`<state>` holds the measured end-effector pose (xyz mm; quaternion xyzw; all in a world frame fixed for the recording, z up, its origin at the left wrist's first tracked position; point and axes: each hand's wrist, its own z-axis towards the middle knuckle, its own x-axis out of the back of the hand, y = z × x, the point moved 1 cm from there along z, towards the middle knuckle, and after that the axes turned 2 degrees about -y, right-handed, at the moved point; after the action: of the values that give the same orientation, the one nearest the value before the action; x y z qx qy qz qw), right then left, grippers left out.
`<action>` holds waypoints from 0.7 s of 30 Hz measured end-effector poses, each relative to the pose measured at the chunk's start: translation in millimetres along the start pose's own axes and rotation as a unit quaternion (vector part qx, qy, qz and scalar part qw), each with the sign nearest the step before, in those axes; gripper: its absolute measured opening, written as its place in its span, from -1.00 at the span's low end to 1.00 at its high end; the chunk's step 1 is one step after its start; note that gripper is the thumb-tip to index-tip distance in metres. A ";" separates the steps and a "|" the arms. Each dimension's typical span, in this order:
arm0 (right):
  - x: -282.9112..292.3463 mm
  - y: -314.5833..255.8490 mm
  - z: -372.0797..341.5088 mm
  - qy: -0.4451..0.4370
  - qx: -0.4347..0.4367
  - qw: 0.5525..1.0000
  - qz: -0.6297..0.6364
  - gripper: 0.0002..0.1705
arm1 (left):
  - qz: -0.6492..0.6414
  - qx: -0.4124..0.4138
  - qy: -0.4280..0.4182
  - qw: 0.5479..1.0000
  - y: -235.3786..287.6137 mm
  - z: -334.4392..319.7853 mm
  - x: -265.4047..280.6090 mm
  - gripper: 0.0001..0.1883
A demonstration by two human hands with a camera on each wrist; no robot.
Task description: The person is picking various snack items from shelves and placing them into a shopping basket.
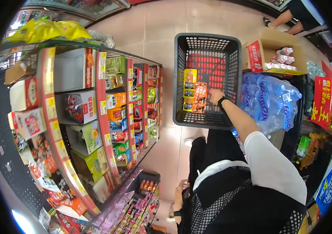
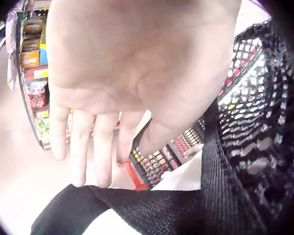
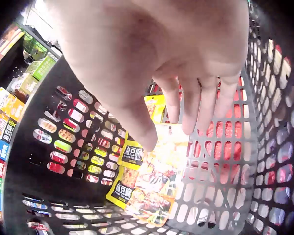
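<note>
A black plastic shopping basket [image 1: 180, 39] holds a strip of yellow fish tofu snack packets [image 1: 189, 76] with orange snack packets [image 1: 200, 91] lying partly over it. Inside the basket is my right hand [image 1: 216, 96], just right of the orange packets. In the right wrist view, that right hand [image 3: 166, 54] hovers over the packets with loosely extended fingers, its thumb overlapping the packets' edge. Down by my side hangs my left hand [image 1: 180, 189]. The left wrist view shows this left hand [image 2: 137, 73] with straight fingers and nothing held, beside a black mesh bag [image 2: 250, 122].
Snack shelves [image 1: 99, 101] line the left. To the basket's right stand shrink-wrapped water bottles [image 1: 269, 101] and a cardboard box [image 1: 277, 41] with small bottles. Another person's legs [image 1: 282, 19] show at the top right. Tiled floor [image 1: 162, 27] runs ahead.
</note>
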<state>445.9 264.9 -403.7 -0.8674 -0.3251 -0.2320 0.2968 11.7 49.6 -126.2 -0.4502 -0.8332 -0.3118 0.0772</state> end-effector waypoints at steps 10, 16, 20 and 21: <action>-27.2 -19.4 95.8 0.019 -0.033 0.996 -0.084 -0.17 | -0.132 0.182 -0.015 0.974 15.5 -30.5 -16.7 -0.73; -59.0 -10.7 107.3 0.160 0.011 0.980 -0.115 -0.45 | -0.131 0.204 -0.009 0.970 1.9 -42.4 -28.0 -0.75; -68.5 -6.9 85.5 -0.020 -0.074 0.995 0.059 -0.57 | -0.173 0.217 -0.005 0.961 -16.0 -53.0 -37.1 -0.73; -72.5 -4.5 75.8 0.005 -0.046 0.995 0.086 -0.64 | -0.171 0.218 -0.004 0.961 -20.6 -53.6 -37.7 -0.72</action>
<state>409.2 287.2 -499.5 -0.9037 -0.2370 -0.2241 0.2773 9.1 -16.6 -108.3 -0.2748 -0.9457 -0.1295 0.1155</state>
